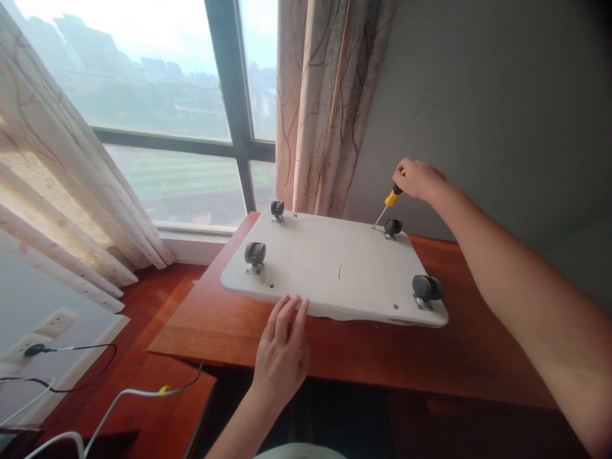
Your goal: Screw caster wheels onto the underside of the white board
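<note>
Yellow-and-black screwdriver [391, 197] is grasped by right hand [419, 180], tip set near caster [393, 227] on white board [315, 255] atop wooden table [478, 344]; near edge is touched by unclenched left hand [282, 347]; tilted shaft best squared up.

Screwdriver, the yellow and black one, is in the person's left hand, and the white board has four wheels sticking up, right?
Not quite: the head view shows the yellow and black screwdriver in the right hand, not the left hand. The white board does have four caster wheels sticking up.
</note>
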Action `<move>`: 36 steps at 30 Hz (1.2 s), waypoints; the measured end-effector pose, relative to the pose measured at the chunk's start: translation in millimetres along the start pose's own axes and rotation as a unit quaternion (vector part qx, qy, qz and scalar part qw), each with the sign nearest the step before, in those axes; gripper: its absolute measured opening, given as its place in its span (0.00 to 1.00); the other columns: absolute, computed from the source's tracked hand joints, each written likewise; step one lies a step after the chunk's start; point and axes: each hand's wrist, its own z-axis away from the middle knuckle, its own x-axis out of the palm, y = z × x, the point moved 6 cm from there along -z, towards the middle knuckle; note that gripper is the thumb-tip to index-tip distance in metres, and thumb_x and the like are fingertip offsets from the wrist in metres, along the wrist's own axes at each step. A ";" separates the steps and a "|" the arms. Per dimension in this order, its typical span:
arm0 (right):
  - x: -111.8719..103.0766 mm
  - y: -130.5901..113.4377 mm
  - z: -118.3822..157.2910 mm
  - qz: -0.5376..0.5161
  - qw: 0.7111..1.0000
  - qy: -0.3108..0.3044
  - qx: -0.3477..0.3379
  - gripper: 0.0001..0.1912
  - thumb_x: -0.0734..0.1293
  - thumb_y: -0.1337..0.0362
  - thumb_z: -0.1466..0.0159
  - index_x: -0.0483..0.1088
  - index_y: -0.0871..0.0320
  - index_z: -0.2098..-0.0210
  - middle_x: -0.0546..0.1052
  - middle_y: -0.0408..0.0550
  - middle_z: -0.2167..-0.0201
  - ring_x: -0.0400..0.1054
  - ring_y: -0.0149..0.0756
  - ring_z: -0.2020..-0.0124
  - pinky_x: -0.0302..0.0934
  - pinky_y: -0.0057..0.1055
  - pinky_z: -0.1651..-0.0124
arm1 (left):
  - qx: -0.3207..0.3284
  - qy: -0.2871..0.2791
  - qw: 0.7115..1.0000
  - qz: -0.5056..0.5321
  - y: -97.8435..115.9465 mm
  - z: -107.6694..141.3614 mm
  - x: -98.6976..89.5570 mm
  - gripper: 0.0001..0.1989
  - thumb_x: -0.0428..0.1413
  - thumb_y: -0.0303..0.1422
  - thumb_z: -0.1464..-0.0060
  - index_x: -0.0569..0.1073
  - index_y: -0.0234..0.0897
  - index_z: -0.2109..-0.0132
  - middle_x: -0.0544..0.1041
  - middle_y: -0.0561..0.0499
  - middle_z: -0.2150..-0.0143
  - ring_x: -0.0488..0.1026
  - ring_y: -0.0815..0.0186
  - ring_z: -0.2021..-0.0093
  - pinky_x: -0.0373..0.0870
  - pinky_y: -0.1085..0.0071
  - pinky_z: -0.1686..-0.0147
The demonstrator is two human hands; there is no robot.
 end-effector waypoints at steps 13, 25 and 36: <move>-2.7 -9.6 9.0 -0.006 1.000 0.006 0.014 0.16 0.64 0.56 0.35 0.76 0.53 0.51 0.79 0.56 0.54 0.73 0.50 0.54 0.66 0.45 0.52 | 0.001 0.000 1.000 -0.002 -1.3 1.2 1.7 0.38 0.52 0.20 0.42 0.54 0.33 0.26 0.63 0.36 0.32 0.57 0.46 0.28 0.66 0.51 0.34; -8.2 -23.5 16.9 0.060 0.997 0.054 0.007 0.21 0.63 0.47 0.35 0.77 0.53 0.52 0.79 0.58 0.53 0.73 0.53 0.53 0.66 0.46 0.53 | -0.001 -0.002 1.000 0.004 -1.4 1.0 0.2 0.39 0.51 0.20 0.43 0.53 0.36 0.25 0.63 0.37 0.31 0.57 0.47 0.28 0.67 0.51 0.34; -10.2 -12.2 19.3 0.059 0.995 0.048 0.065 0.25 0.66 0.46 0.37 0.74 0.57 0.49 0.79 0.62 0.54 0.74 0.57 0.54 0.66 0.48 0.55 | -0.004 -0.001 1.000 0.007 -2.0 0.5 0.3 0.38 0.51 0.20 0.42 0.54 0.35 0.26 0.64 0.38 0.31 0.57 0.47 0.28 0.66 0.52 0.33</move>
